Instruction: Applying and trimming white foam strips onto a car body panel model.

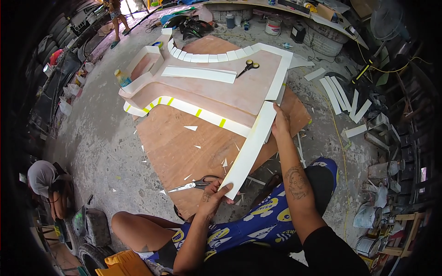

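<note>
A long white cardboard strip [251, 149] slants between my two hands. Its near end is pinched by my left hand [215, 197], thumb on top. Higher up, my right hand [280, 123] grips its right edge near the far end, beside the corner of a large flat panel [207, 94]. White strips line the panel's edges, and yellow tape pieces cross the near one. A loose white strip [198, 73] and black-and-yellow scissors [249, 66] lie on the panel. Close to my left hand, larger scissors [193, 184] rest on the plywood board [184, 147] under the panel.
White offcuts [191, 128] are scattered over board and floor. More white strips [338, 94] lie at the right, near a yellow cord [340, 133]. A bottle [122, 78] stands at the panel's left end. One person [48, 184] crouches at left; another [117, 20] stands far back.
</note>
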Demonstrator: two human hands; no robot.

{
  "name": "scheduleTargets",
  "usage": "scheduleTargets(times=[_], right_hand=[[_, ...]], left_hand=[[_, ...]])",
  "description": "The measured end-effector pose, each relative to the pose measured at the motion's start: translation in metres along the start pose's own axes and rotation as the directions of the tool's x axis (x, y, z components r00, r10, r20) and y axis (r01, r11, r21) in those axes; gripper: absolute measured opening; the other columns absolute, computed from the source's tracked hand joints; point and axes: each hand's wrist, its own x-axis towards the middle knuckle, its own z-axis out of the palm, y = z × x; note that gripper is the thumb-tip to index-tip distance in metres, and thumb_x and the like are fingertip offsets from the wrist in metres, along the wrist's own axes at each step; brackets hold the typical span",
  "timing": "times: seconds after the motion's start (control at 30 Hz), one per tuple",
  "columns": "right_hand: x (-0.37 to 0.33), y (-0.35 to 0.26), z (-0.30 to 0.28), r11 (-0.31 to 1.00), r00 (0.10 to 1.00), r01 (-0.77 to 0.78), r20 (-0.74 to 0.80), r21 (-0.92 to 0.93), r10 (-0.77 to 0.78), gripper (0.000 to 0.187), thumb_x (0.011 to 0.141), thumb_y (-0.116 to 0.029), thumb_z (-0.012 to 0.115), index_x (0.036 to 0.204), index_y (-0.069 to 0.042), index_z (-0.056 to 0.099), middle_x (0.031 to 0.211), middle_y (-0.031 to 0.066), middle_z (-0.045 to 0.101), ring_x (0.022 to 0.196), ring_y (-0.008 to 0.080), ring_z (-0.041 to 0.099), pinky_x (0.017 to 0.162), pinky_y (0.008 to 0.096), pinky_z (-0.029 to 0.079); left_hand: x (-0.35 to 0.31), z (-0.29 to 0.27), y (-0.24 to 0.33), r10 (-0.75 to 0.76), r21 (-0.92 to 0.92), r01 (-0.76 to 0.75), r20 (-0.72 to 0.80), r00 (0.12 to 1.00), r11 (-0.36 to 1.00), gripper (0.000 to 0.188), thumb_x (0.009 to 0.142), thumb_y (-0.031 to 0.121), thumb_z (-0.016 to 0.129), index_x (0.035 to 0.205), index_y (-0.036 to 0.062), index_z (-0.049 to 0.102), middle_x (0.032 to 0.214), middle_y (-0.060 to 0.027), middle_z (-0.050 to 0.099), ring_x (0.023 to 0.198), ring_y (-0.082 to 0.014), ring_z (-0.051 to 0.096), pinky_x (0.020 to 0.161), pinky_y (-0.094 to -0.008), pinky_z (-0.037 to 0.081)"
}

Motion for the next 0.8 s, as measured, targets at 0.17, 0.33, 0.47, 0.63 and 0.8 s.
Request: scheduleTargets(times=[0.17,0.33,0.47,0.63,0.8], right_hand=[[0.006,0.002,-0.004,1.0,1.0,-0.016,-0.005,0.003,0.016,0.034,0.092,-0.018,0.064,0.114,0.008,0.061,0.11,0.0141,0.065,0.098,0.0227,0.064,0.085,0.0329,0.052],[0.0,0.001,0.0,1.0,1.0,-0.001,-0.02,-0.007,0.001,0.032,0.092,-0.018,0.063,0.112,0.008,0.061,0.108,0.0135,0.065,0.096,0.0224,0.064,0.083,0.0332,0.052],[-0.001,-0.001,0.0,1.0,1.0,0.005,-0.006,-0.001,-0.005,0.032,0.093,-0.018,0.063,0.112,0.008,0.061,0.107,0.0133,0.066,0.095,0.0223,0.064,0.083,0.0331,0.053],[-0.005,-0.003,0.003,1.0,1.0,0.01,0.018,0.005,-0.01,0.032,0.094,-0.018,0.062,0.112,0.008,0.061,0.107,0.013,0.065,0.095,0.0219,0.064,0.083,0.0325,0.053],[-0.005,-0.004,0.002,1.0,1.0,0.007,0.0,0.006,-0.007,0.032,0.094,-0.018,0.061,0.113,0.008,0.061,0.109,0.013,0.065,0.097,0.0219,0.064,0.083,0.0322,0.052]], left_hand=[[0.0,0.002,0.001,0.004,0.002,-0.004,0.003,1.0,1.0,0.021,0.091,0.019,0.067,0.095,0.0017,0.056,0.085,-0.0168,0.07,0.068,-0.0156,0.067,0.055,-0.0228,0.055],[-0.002,0.003,0.004,0.0,-0.006,0.0,0.003,1.0,1.0,0.02,0.091,0.019,0.067,0.096,0.0017,0.057,0.085,-0.0161,0.07,0.069,-0.0157,0.068,0.055,-0.0229,0.056],[-0.002,0.004,0.004,0.008,-0.017,-0.009,-0.012,1.0,1.0,0.021,0.091,0.019,0.067,0.096,0.0012,0.057,0.086,-0.016,0.07,0.07,-0.0161,0.068,0.056,-0.0228,0.056],[-0.001,0.0,0.002,0.003,-0.008,-0.003,-0.002,1.0,1.0,0.023,0.091,0.02,0.068,0.098,0.0009,0.056,0.086,-0.0156,0.07,0.072,-0.0163,0.069,0.055,-0.0227,0.056],[-0.001,0.002,0.003,0.007,-0.006,-0.007,-0.004,1.0,1.0,0.023,0.091,0.02,0.068,0.098,0.0011,0.056,0.086,-0.0156,0.07,0.07,-0.0163,0.068,0.055,-0.0226,0.056]])
